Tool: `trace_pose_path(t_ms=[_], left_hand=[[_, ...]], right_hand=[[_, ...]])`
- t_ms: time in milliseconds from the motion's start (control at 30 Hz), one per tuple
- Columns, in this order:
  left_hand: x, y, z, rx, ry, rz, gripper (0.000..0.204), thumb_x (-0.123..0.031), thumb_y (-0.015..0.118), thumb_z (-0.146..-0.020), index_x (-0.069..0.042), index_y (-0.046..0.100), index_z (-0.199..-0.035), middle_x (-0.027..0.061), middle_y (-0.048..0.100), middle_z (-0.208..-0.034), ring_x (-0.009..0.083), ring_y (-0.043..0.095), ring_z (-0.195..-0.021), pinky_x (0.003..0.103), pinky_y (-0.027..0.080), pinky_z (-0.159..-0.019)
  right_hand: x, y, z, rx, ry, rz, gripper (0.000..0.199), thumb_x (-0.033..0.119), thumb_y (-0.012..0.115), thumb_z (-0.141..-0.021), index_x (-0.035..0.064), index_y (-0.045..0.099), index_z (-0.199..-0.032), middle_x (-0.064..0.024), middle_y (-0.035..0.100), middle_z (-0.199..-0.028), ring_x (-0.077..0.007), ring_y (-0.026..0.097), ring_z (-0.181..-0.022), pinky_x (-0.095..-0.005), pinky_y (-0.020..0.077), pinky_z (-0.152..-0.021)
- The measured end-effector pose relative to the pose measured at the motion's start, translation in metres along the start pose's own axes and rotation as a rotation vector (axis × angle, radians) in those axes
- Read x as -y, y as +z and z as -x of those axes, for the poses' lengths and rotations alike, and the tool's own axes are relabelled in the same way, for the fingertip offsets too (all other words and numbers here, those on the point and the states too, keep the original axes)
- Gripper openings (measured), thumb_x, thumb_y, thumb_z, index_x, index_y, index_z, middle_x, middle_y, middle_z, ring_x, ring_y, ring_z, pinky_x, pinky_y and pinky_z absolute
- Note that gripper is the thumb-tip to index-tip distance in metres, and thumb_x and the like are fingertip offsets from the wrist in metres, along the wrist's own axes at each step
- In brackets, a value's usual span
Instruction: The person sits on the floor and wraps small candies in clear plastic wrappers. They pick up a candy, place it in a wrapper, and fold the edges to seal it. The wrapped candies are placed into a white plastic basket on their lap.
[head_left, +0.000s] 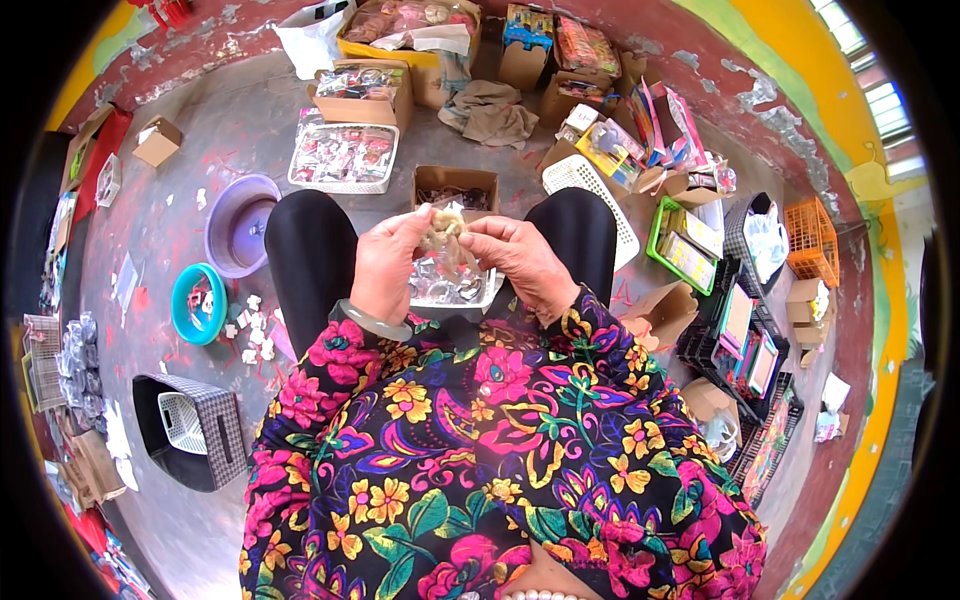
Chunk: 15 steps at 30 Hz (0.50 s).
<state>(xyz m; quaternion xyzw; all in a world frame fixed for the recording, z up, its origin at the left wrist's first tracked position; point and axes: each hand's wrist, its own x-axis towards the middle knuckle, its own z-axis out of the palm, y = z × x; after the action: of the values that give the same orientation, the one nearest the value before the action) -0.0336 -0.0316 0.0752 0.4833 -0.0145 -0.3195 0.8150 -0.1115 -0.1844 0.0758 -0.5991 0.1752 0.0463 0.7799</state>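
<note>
Both my hands meet above my lap, over a small tan, crumpled, fabric-like piece [447, 236] whose exact kind I cannot make out. My left hand [385, 262] pinches its left side between thumb and fingers. On the other side, the fingertips of my right hand [527, 262] are closed on its edge. Just below the hands, between my knees, sits a white tray [455, 308] of small items in clear, shiny wrapping. An open cardboard box [455, 178] with dark contents stands beyond my fingers.
A white basket of packets [342, 158] stands ahead on the left. A purple basin [240, 226] and a teal basin [199, 304] lie left, near a checked bin [190, 430]. Right are a white crate [590, 190], a green tray [684, 245] and black crates [735, 340].
</note>
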Motion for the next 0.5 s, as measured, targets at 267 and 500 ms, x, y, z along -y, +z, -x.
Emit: trace_pose_path(t_ms=[267,500], left_hand=[[0.003,-0.008,-0.003,0.11,-0.141,-0.04,0.026,-0.025,0.058,-0.087,-0.008,0.059,-0.107,-0.0012,0.061,-0.098,0.0065,0.054,-0.086,0.024,0.04,-0.074],[0.009,-0.005,-0.005,0.153,-0.192,-0.01,0.021,-0.015,0.061,-0.084,-0.005,0.06,-0.103,-0.0021,0.062,-0.091,0.0036,0.053,-0.076,0.019,0.039,-0.065]], right_hand=[[-0.016,-0.006,-0.006,-0.029,0.01,-0.178,0.015,0.015,0.062,-0.084,0.0001,0.062,-0.087,0.0002,0.058,-0.07,-0.0039,0.045,-0.057,-0.018,0.0353,-0.052],[-0.014,-0.004,-0.004,-0.11,-0.01,-0.217,0.016,0.015,0.064,-0.083,-0.0008,0.063,-0.081,-0.0003,0.056,-0.065,-0.0056,0.045,-0.055,-0.0199,0.0343,-0.051]])
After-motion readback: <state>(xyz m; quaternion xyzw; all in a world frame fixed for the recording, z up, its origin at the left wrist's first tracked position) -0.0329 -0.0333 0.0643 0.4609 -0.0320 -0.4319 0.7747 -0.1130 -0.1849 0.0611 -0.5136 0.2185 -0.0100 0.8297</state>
